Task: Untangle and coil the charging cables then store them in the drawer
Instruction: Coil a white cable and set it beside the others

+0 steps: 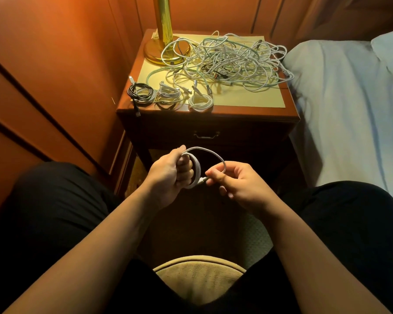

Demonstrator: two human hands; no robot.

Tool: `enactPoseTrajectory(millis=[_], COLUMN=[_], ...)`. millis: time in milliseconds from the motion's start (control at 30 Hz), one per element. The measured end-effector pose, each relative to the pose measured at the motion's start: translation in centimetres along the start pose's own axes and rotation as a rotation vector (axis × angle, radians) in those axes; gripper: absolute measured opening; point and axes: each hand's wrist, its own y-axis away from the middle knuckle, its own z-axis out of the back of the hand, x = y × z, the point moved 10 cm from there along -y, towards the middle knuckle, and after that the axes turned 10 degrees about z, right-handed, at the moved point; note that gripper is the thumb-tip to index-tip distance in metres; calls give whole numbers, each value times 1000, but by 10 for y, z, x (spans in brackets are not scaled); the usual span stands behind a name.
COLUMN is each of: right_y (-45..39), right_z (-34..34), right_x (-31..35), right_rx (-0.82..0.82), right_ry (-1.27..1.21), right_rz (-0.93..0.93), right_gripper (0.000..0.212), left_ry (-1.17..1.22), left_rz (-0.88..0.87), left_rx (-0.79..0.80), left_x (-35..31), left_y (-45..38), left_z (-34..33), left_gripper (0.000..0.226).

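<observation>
Nearest, a tan seat cushion (pixel 199 276) shows between two dark-clad knees. Above it the left hand (pixel 168 175) has its fingers (pixel 183 164) clenched around a small white cable coil (pixel 196 169), while the right hand (pixel 241 184) pinches the coil's loose end and plug between thumb and forefinger — one loop arches between the two hands. Beyond them stands a wooden nightstand with its drawer (pixel 205 132) closed. On the surface (pixel 243 99), along the near left edge, lie three finished coils (pixel 166 96) — one black, two white. Farther back a big tangle of cables (pixel 229 60) sprawls beside a brass lamp base (pixel 159 49). A bed (pixel 349 105) lies to the right.
</observation>
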Motion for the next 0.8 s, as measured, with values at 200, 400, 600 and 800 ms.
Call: enactPoseTrajectory(millis=[200,400,600,800], right_y=[2,1,1,4], right_z=[-6,-14,-31,-42], right_x=[-1,-16,-25,-29], right_rx=[14,57,132,211], right_ry=[-187,-314,-220,-377], right_rz=[-57,-154,-188,-222], right_gripper=[20,26,25,32], left_ry=[49,108,160,-122], left_rz=[43,102,141,46], left_rx=[-2,31,43,61], left_x=[3,10,16,10], left_y=[1,1,5,2], left_z=[-1,-7,-13,-10], left_gripper=[54,60,53,54])
